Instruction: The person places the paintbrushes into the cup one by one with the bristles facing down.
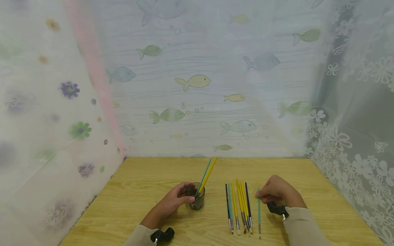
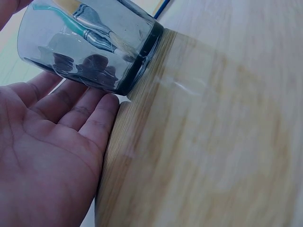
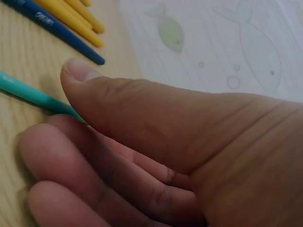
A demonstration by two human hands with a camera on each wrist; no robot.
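Observation:
My left hand (image 1: 176, 200) holds a dark see-through glass (image 1: 199, 201), thumb on the near side and fingers behind it. In the left wrist view, the glass (image 2: 104, 28) stands on the table with brush bristles and some dark lumps inside. A teal paintbrush (image 1: 204, 174) and a yellow paintbrush (image 1: 210, 171) lean in it, handles up. My right hand (image 1: 275, 189) pinches the handle end of another teal paintbrush (image 1: 259, 212), which lies along the tabletop, bristles toward me. In the right wrist view, that brush's handle (image 3: 38, 97) runs between thumb and curled fingers.
Between the hands, several paintbrushes (image 1: 240, 201) with yellow, dark and teal handles lie side by side on the wooden table (image 1: 160, 171), bristles toward me. A fish-patterned curtain (image 1: 197, 102) hangs behind the table; flowered sheets hang at both sides.

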